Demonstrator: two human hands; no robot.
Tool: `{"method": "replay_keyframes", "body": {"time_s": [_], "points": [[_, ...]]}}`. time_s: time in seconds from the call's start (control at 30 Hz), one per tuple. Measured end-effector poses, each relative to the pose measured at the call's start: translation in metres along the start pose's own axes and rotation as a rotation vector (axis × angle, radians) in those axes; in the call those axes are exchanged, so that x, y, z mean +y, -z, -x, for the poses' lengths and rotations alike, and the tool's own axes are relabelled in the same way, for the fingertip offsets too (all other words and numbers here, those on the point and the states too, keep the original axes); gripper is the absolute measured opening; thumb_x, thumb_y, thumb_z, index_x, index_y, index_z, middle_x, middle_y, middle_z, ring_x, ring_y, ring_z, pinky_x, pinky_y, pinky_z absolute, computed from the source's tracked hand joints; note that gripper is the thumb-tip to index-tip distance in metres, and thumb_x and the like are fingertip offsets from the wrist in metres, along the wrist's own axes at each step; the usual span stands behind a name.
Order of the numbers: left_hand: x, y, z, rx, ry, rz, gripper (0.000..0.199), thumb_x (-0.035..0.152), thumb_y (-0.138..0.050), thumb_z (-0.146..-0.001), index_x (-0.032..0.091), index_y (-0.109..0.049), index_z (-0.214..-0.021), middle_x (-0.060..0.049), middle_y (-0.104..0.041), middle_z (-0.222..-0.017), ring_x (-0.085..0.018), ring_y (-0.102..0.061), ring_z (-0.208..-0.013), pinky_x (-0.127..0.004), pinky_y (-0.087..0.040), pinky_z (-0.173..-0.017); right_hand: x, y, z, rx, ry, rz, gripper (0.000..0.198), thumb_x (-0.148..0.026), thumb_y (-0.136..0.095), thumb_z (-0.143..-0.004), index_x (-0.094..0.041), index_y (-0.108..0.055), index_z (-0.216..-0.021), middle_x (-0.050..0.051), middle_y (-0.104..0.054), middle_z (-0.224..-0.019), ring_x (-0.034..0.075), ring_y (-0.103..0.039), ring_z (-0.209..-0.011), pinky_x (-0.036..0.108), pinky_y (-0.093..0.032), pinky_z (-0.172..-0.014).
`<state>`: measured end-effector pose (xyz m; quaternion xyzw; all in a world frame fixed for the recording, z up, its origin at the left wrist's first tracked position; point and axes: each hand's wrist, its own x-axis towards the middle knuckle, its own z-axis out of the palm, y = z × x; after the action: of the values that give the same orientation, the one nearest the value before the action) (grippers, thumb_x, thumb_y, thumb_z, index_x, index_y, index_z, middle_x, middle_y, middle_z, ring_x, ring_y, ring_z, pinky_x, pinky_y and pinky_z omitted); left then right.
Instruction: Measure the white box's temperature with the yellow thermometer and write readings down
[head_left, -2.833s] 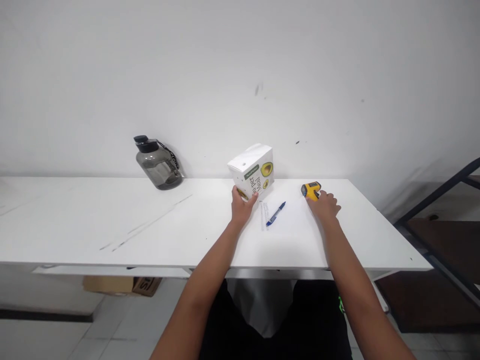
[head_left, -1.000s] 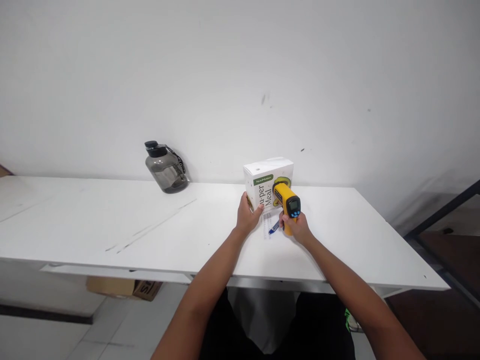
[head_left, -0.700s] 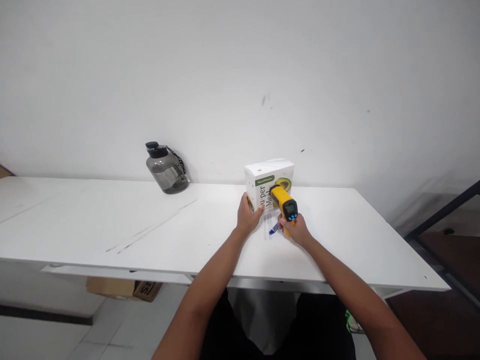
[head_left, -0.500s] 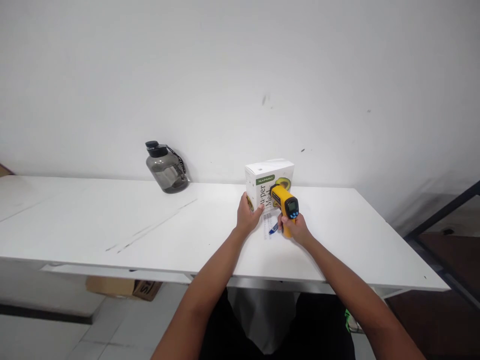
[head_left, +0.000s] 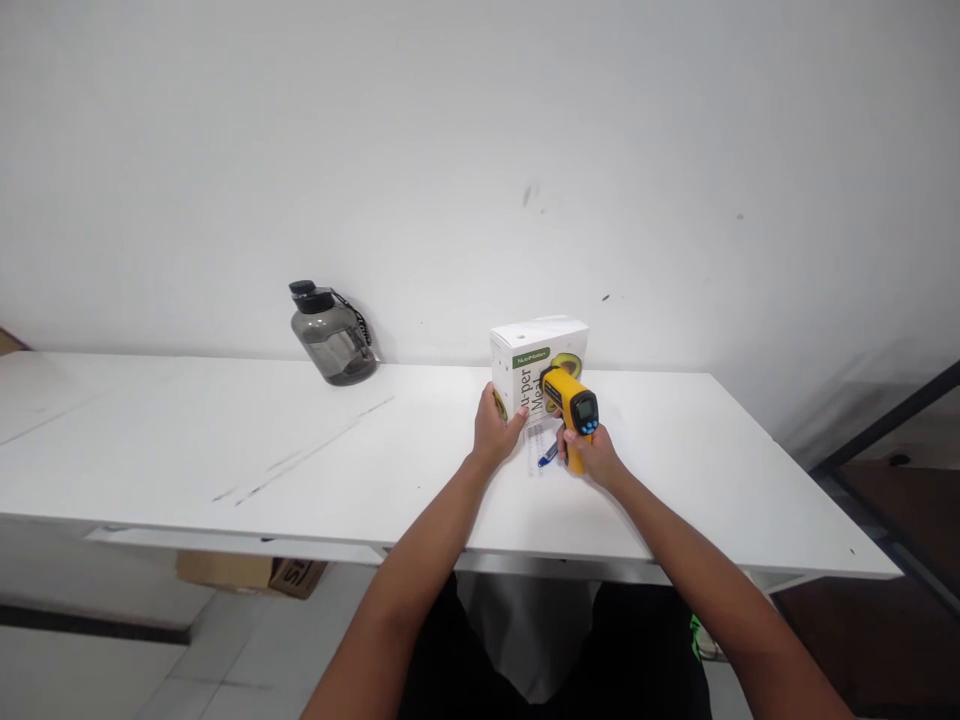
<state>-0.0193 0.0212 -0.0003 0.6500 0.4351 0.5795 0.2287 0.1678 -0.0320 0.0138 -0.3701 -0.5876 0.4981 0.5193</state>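
Note:
My left hand (head_left: pixel 496 430) grips the lower left corner of a white meal box (head_left: pixel 540 335) with avocado pictures and a green label. The box stands upright on the white table. In my right hand (head_left: pixel 592 452) is a yellow and black infrared thermometer (head_left: pixel 570 395), my fingers wrapped round its handle. Its nose points at the front of the box, very close to it; whether they touch I cannot tell. Below the box lies a printed sheet of paper (head_left: pixel 535 452), with a blue pen (head_left: pixel 549 455) on it, partly hidden behind my right hand.
A grey see-through water bottle (head_left: pixel 334 340) with a black lid stands left of the box, near the wall. The white table (head_left: pixel 300 440) ends at a front edge before my legs. A cardboard box (head_left: pixel 225 570) sits below the table, and a dark metal frame (head_left: pixel 892 420) is at the right.
Almost nothing differs. The view has shifted very slightly; both hands keep their holds on the box and the thermometer.

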Motion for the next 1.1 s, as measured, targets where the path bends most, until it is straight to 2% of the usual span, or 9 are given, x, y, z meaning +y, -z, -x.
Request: {"method": "replay_keyframes", "body": {"time_s": [0.2, 0.37, 0.43, 0.63, 0.73, 1.1], "points": [[-0.001, -0.001, 0.000, 0.006, 0.010, 0.009, 0.055, 0.041, -0.065, -0.079, 0.021, -0.044, -0.125, -0.009, -0.061, -0.117, -0.025, -0.061, -0.106, -0.038, -0.050, -0.087, -0.003, -0.002, 0.001, 0.013, 0.012, -0.003, 0.051, -0.062, -0.067, -0.074, -0.019, -0.059, -0.099, -0.003, -0.055, -0.059, 0.014, -0.051, -0.051, 0.030, -0.046, -0.053], [-0.002, -0.001, -0.001, 0.011, 0.004, 0.000, 0.055, 0.040, -0.066, -0.079, 0.021, -0.044, -0.126, -0.009, -0.061, -0.117, -0.025, -0.061, -0.105, -0.039, -0.049, -0.087, -0.005, -0.004, 0.002, 0.033, 0.024, 0.059, 0.045, -0.064, -0.065, -0.074, -0.020, -0.054, -0.075, -0.001, -0.055, -0.058, 0.014, -0.052, -0.052, 0.031, -0.045, -0.054], [-0.003, -0.001, -0.002, 0.017, 0.010, -0.024, 0.056, 0.040, -0.067, -0.078, 0.021, -0.044, -0.126, -0.009, -0.062, -0.117, -0.026, -0.061, -0.105, -0.039, -0.049, -0.087, -0.003, -0.003, 0.001, 0.068, 0.026, 0.104, 0.045, -0.064, -0.064, -0.074, -0.021, -0.051, -0.073, -0.001, -0.055, -0.058, 0.015, -0.053, -0.052, 0.031, -0.045, -0.054], [-0.004, -0.001, -0.004, 0.071, 0.064, -0.035, 0.055, 0.040, -0.067, -0.079, 0.022, -0.044, -0.125, -0.009, -0.062, -0.117, -0.026, -0.061, -0.107, -0.038, -0.050, -0.087, 0.009, 0.004, -0.003, 0.360, 0.054, 0.321, 0.040, -0.058, -0.066, -0.076, -0.022, -0.054, -0.089, -0.004, -0.055, -0.063, 0.016, -0.054, -0.057, 0.031, -0.046, -0.057], [-0.004, -0.001, -0.005, 0.097, 0.099, -0.042, 0.054, 0.042, -0.066, -0.080, 0.022, -0.044, -0.125, -0.009, -0.061, -0.119, -0.026, -0.060, -0.108, -0.039, -0.049, -0.087, 0.010, 0.005, -0.005, 0.460, 0.047, 0.370, 0.041, -0.057, -0.065, -0.077, -0.023, -0.056, -0.099, -0.004, -0.055, -0.067, 0.016, -0.054, -0.060, 0.031, -0.046, -0.060], [-0.004, -0.001, -0.004, 0.105, 0.113, -0.044, 0.053, 0.044, -0.065, -0.081, 0.022, -0.045, -0.125, -0.009, -0.061, -0.120, -0.026, -0.060, -0.108, -0.039, -0.050, -0.087, 0.010, 0.007, -0.010, 0.534, -0.035, 0.355, 0.048, -0.060, -0.062, -0.078, -0.025, -0.059, -0.111, -0.002, -0.062, -0.079, 0.017, -0.056, -0.066, 0.031, -0.046, -0.063]]}}
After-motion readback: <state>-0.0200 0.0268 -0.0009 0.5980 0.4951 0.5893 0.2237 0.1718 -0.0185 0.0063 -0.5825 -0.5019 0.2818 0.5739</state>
